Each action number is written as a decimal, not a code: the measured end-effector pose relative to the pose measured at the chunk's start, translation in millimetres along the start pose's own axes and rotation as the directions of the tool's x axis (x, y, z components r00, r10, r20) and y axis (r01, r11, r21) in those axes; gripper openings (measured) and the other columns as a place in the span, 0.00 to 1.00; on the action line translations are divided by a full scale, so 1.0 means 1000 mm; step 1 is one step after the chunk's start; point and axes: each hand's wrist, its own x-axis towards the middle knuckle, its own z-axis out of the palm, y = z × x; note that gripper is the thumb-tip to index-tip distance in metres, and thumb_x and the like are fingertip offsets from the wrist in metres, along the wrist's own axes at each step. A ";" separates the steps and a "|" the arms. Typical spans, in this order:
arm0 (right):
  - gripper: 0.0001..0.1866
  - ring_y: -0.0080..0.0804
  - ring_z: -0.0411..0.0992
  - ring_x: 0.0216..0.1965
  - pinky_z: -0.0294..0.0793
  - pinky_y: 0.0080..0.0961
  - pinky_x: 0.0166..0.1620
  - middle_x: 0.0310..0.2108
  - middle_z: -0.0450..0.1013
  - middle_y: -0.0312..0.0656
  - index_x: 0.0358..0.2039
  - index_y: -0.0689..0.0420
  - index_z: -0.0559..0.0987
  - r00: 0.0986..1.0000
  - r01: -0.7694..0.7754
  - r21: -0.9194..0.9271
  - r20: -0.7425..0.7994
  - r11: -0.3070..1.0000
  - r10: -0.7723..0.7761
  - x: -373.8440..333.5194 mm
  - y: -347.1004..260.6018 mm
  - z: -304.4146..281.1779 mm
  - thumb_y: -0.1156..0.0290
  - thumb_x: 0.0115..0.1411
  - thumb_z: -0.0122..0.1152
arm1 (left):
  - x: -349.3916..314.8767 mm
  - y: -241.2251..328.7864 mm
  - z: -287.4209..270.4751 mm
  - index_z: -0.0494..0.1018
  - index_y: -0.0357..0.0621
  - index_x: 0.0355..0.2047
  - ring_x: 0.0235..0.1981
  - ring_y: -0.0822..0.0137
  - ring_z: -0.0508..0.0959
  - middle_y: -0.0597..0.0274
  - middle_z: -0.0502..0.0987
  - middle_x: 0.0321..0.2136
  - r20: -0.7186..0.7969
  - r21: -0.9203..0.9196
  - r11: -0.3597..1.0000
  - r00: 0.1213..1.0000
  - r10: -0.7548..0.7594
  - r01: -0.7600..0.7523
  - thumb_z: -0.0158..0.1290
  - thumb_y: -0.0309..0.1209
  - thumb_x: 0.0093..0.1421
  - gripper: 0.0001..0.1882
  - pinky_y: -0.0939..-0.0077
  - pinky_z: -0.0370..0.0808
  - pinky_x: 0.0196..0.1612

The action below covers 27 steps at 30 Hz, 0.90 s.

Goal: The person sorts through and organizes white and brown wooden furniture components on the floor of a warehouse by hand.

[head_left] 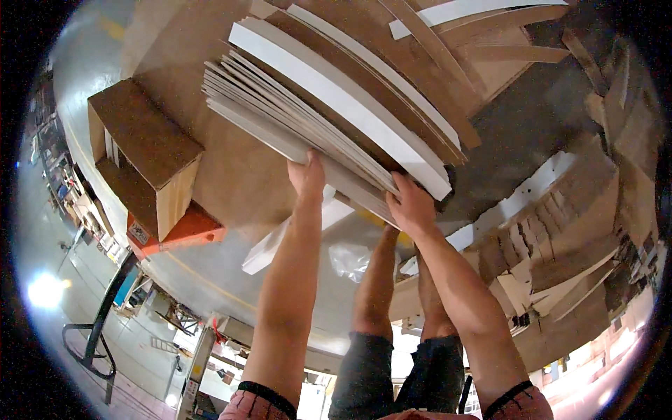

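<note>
Both my arms reach forward to a stack of long, thin white-and-brown cardboard strips (280, 105). Around the near edge of the stack, toward its middle, my left hand (306, 172) is closed with the thumb on top. Farther right, my right hand (411, 206) grips the stack near its right end. The strips fan apart slightly at their far left end. Just beyond them lies a wide white strip (343, 105), and past that more brown and white strips (392, 73) are piled. The undersides of my fingers are hidden by the stack.
An open brown cardboard box (143, 133) stands at left on an orange base (175, 232). White pieces (269, 250) and clear plastic (348, 260) lie on the floor near my legs. Torn cardboard (560, 238) is heaped at right. Loose strips (490, 21) lie at the far right.
</note>
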 end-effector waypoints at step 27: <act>0.23 0.32 0.78 0.38 0.77 0.27 0.41 0.39 0.78 0.48 0.52 0.60 0.75 0.974 -0.202 0.242 -0.055 0.949 0.221 -0.124 0.053 -0.106 0.73 0.55 0.67 | -0.071 0.074 -0.029 0.60 0.33 0.55 0.47 0.62 0.70 0.52 0.68 0.47 -0.337 -0.259 0.853 0.870 0.361 -0.454 0.52 0.24 0.63 0.21 0.69 0.69 0.53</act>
